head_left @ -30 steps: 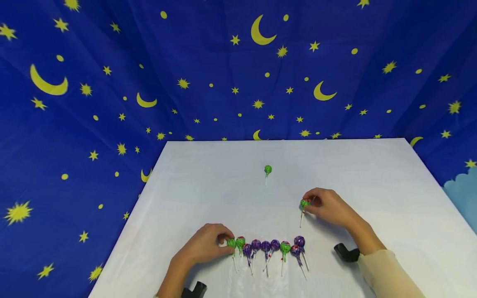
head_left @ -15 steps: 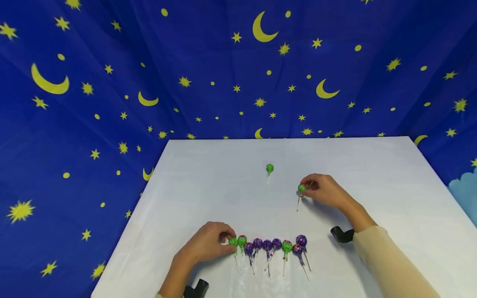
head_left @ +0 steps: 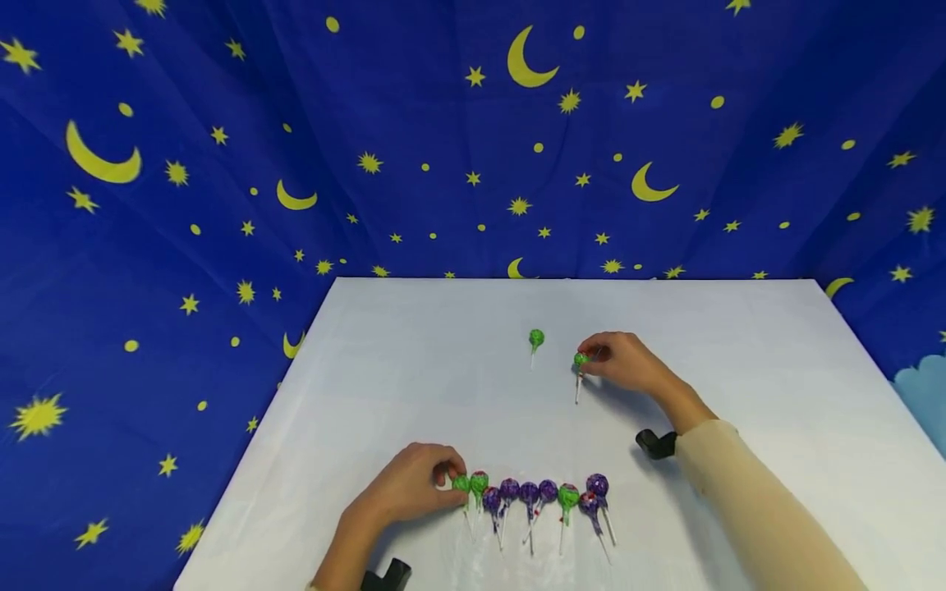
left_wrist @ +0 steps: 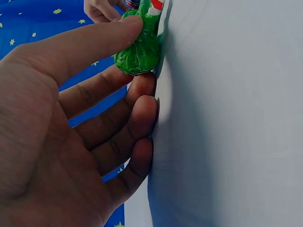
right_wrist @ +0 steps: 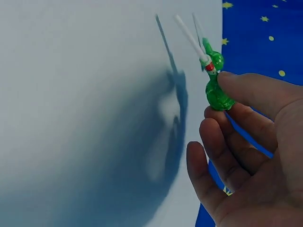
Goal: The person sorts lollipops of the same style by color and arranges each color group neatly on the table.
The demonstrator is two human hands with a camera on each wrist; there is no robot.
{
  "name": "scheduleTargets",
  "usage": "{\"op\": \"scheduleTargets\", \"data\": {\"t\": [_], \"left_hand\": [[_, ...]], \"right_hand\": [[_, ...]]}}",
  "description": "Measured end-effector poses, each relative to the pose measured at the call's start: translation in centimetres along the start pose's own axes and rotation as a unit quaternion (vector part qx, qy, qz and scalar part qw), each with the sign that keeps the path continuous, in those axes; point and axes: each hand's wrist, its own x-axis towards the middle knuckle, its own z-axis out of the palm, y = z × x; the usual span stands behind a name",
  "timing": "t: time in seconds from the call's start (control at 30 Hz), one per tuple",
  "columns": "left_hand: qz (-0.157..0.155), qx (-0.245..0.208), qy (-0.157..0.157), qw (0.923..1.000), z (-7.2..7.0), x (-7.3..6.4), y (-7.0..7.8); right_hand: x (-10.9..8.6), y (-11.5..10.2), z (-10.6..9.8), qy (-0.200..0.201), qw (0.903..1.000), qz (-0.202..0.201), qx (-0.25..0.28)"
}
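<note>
My right hand (head_left: 619,361) pinches a green-wrapped lollipop (right_wrist: 218,97) by its head, thumb on one side and fingers on the other. Its white stick points away from the palm, and a shadow falls on the table beside it. Close to its left lies a single green lollipop (head_left: 536,337). At the near side my left hand (head_left: 417,484) pinches the head of another green lollipop (left_wrist: 138,52), the leftmost of a row. In that row stand a second green lollipop (head_left: 479,483), several purple lollipops (head_left: 528,492) and one more green lollipop (head_left: 568,496).
The white table (head_left: 414,353) reaches back to a blue curtain (head_left: 414,107) with yellow moons and stars. A black wrist-worn piece (head_left: 656,444) sits under the right forearm, and a similar black piece (head_left: 388,574) shows by the left wrist.
My right hand has carried its green lollipop away from the row, toward the back and left, near the lone green one. My left hand stays at the row's left end.
</note>
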Motion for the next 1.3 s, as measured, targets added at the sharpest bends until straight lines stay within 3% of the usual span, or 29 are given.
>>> {"op": "scheduleTargets", "data": {"t": [0.5, 0.73, 1.3], "left_hand": [[0.000, -0.026, -0.009, 0.9996, -0.2, -0.2, -0.3], [0.000, -0.014, 0.006, 0.9999, 0.0, -0.6, -0.6], [-0.003, -0.037, 0.011, 0.9993, -0.2, -1.1, -0.9]], "right_hand": [[3.8, 0.0, 0.9, -0.013, 0.9988, 0.043, 0.017], [5.4, -0.7, 1.1, -0.028, 0.9977, 0.057, 0.024], [7.2, -0.9, 1.8, -0.049, 0.9974, 0.052, 0.013]]}}
